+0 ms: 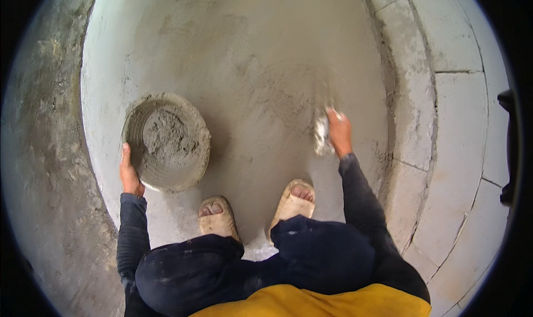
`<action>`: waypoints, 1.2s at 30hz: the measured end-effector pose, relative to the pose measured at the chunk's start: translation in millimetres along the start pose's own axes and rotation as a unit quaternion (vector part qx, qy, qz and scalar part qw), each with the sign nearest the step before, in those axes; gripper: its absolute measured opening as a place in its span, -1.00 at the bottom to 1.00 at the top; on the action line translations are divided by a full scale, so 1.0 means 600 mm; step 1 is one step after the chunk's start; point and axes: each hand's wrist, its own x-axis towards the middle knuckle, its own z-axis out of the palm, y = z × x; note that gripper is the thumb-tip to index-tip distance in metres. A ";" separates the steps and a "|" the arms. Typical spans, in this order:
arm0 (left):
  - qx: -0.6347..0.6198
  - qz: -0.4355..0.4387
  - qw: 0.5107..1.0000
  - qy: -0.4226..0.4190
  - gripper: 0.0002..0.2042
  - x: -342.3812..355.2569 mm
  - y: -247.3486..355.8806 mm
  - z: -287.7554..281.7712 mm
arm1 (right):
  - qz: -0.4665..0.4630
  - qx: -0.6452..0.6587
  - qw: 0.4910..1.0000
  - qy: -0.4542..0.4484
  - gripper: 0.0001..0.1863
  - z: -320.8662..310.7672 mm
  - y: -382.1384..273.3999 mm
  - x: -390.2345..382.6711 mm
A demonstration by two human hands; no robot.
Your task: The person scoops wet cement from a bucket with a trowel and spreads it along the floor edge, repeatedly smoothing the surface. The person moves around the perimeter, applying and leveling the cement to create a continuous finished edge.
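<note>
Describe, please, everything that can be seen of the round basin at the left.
The basin is a round, open container with fine ridges on its inner wall. Grey residue coats its rim, so its own material is hard to tell. Inside lies a lumpy, grey, mortar-like mix, with bare wall showing around it. Its opening faces up. The person's left grip holds it at the near left edge, thumb along the outside. Whether its base touches the floor is hidden.

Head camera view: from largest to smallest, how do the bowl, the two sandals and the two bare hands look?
1. Bowl, clearly largest.
2. Right sandal and left sandal: too alike to rank, both partly hidden by the trousers.
3. Left hand and right hand: smallest, too alike to rank.
</note>
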 end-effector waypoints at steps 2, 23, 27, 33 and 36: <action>-0.004 -0.002 1.000 0.006 -0.27 0.002 0.001 -0.002 | -0.002 0.027 0.987 -0.158 -0.43 0.043 -0.055 0.006; 0.620 0.501 0.445 -0.408 -0.66 -0.118 0.011 0.532 | 0.165 0.312 0.935 -0.001 -0.54 -0.117 0.047 -0.191; 0.656 0.465 0.438 -0.402 -0.65 -0.085 -0.116 0.650 | 0.165 0.347 0.923 -0.004 -0.60 -0.129 0.057 -0.212; 0.639 0.469 0.438 -0.423 -0.75 -0.093 -0.108 0.643 | 0.136 0.329 0.934 -0.014 -0.64 -0.135 0.059 -0.200; 0.580 0.471 0.427 -0.510 -0.75 -0.119 -0.047 0.524 | 0.101 0.291 0.951 -0.036 -0.58 -0.126 0.045 -0.171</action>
